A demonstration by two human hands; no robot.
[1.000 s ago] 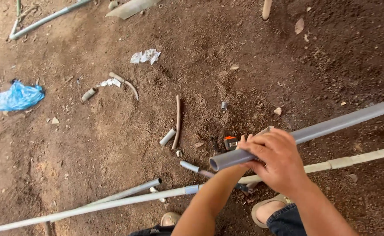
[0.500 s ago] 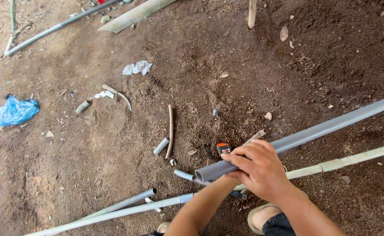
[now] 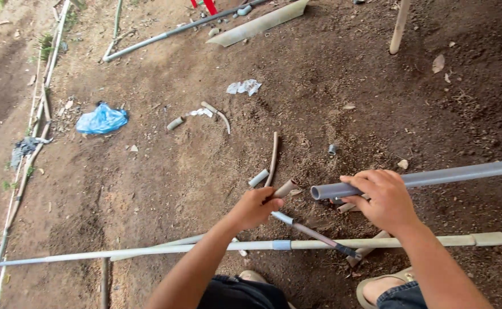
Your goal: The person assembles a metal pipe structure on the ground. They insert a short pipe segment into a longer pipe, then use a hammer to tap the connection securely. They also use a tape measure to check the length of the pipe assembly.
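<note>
Right hand (image 3: 383,200): fingers wrapped around a grey pipe (image 3: 434,178) near its open end; the pipe runs off the right edge. Left hand (image 3: 255,207): fingers closed on a short tan pipe stub (image 3: 286,188), its held end hidden. Long white pipe (image 3: 205,247) lies across bare dirt ground (image 3: 165,171) below, both ends cut off.

The grey pipe (image 3: 434,178) looks like smooth plastic with a dull satin sheen, held near its open end by the bare right hand (image 3: 385,200). Just left of that end, the left hand (image 3: 255,207) grips a short tan pipe piece (image 3: 286,188), matt and dusty. Below the grey pipe, a long pale pipe (image 3: 205,248) lies smooth but dirt-smeared. The ground (image 3: 148,171) beneath is rough, crumbly brown soil. Far left of the grey pipe, a blue bag (image 3: 102,119) shows thin, crinkled, glossy plastic.
</note>
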